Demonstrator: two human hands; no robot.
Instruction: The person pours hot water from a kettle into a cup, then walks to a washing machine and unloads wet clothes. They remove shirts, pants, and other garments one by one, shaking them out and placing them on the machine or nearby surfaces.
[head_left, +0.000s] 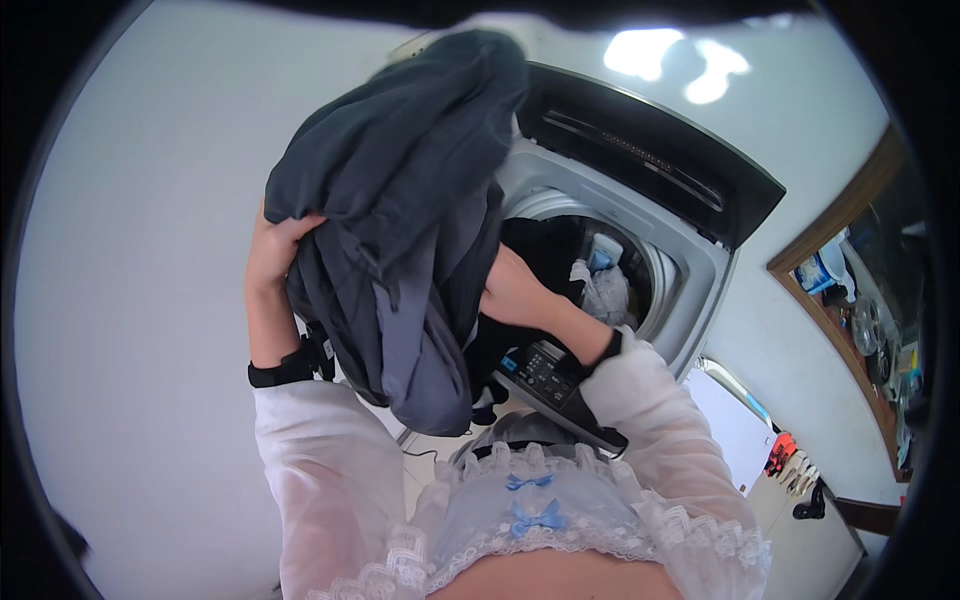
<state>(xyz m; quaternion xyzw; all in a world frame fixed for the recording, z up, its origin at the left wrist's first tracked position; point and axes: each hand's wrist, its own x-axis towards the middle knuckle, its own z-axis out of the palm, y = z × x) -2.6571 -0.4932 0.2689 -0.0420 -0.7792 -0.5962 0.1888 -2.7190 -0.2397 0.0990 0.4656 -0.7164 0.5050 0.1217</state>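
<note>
A large dark grey garment (397, 157) hangs bunched between my hands, with a lighter grey inner side showing. My left hand (281, 244) grips its left edge, thumb on the front and the other fingers hidden behind the cloth. On its right side my right hand (521, 292) is closed on the fabric, the fingertips hidden in the folds. Behind and to the right stands a top-loading washing machine (619, 195) with its dark lid (645, 150) raised. Inside the drum lie black cloth (551, 244) and a whitish mesh piece (606, 292).
The machine's control panel (551, 375) faces me below my right wrist. A white wall (150, 225) rises at the left. At the right is a wood-framed opening (832, 337) with household items in it. Shoes (795, 469) line the floor by a white board (727, 427).
</note>
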